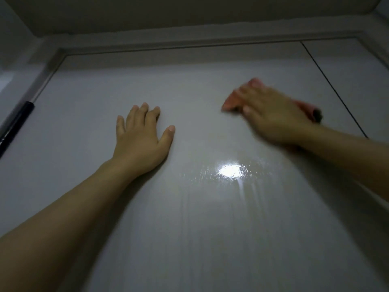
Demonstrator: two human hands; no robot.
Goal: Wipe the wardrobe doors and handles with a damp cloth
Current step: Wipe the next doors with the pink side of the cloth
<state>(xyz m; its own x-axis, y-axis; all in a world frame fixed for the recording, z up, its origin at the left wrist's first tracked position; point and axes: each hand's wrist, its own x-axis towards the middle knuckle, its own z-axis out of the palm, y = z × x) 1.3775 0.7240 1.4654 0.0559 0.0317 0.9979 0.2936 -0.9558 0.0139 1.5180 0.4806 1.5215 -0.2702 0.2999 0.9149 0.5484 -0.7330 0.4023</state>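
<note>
Pink cloth [232, 100] lies flat on the white wardrobe door [200, 218] under the blurry right hand [271, 114], fingers spread. Left hand [141, 140] presses flat beside it, fingers spread.

Two bare forearms enter the view, one from 7 o'clock and one from 3 o'clock, each uncovered from the frame edge to the wrist, with no sleeve showing. The left hand [140, 131] is sharp: slim fingers, short trimmed nails without polish, the thumbnail plainly visible at its 2 o'clock side. The right hand [271, 114] is smeared by motion blur, so its nails and finer details cannot be made out. The wrists and fingers that show are bare.
</note>
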